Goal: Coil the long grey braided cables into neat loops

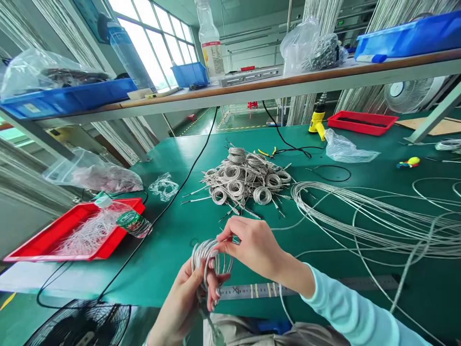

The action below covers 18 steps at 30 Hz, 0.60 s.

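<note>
A loose coil of grey cable (207, 251) is held above the front edge of the green table. My left hand (192, 286) is closed round its lower side, with the fingers passing through the loops. At the coil's upper right, my right hand (252, 242) pinches the cable between thumb and fingertips. One cable end with a pale fitting (216, 331) hangs below my left hand. Just beyond my hands lies a pile of small wound cable coils (237, 180). A steel ruler (252, 291) runs along the table under my right wrist.
Long loose cables (360, 216) spread over the right side. At left stands a red tray (118, 235) of white strips, a bottle (133, 223) leaning on it. Yellow-handled pliers (266, 154) and a yellow heat gun (317, 122) lie farther back. A shelf (252, 89) crosses above. A floor fan (82, 327) stands lower left.
</note>
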Tool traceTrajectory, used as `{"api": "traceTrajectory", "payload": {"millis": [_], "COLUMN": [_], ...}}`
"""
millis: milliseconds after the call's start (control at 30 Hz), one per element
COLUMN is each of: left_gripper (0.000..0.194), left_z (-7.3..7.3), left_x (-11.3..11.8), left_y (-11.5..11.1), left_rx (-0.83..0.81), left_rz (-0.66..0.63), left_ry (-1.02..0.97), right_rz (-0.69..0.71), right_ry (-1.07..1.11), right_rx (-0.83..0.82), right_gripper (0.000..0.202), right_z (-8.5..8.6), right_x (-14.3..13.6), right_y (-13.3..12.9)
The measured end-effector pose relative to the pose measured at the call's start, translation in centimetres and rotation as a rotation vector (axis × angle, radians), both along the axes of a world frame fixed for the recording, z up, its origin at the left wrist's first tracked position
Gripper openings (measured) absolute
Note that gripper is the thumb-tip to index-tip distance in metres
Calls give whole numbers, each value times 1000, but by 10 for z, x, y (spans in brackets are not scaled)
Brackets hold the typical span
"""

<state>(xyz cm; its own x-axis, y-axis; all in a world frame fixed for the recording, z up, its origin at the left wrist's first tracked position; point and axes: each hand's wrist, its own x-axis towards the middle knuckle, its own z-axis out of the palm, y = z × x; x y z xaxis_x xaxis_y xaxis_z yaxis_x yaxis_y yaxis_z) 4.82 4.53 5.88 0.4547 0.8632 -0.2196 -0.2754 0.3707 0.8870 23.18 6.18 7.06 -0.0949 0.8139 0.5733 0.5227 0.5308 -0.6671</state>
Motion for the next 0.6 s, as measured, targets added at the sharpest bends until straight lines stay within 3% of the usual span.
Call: {"api": "traceTrajectory", "payload": {"millis": [233,400,500,600], "left_gripper": [28,17,19,23], "left_z": [2,11,12,11], "left_x": [6,-1,-11,-22], "left_y": [0,3,7,10], "left_rx": [-123,-133,-95,-49], "left_rz": [56,231,311,371], "left_ry": [-153,-406,-551,-614], "right_rz": [64,161,76,-54], "right_ry": [152,237,92,-50], "right_rx": [-148,-348,-404,-320], "right_gripper": [29,20,9,9], "right_z": [-8,-26,-44,-59], "right_x": [3,25,45,60], "right_y": [7,2,-5,-10]}}
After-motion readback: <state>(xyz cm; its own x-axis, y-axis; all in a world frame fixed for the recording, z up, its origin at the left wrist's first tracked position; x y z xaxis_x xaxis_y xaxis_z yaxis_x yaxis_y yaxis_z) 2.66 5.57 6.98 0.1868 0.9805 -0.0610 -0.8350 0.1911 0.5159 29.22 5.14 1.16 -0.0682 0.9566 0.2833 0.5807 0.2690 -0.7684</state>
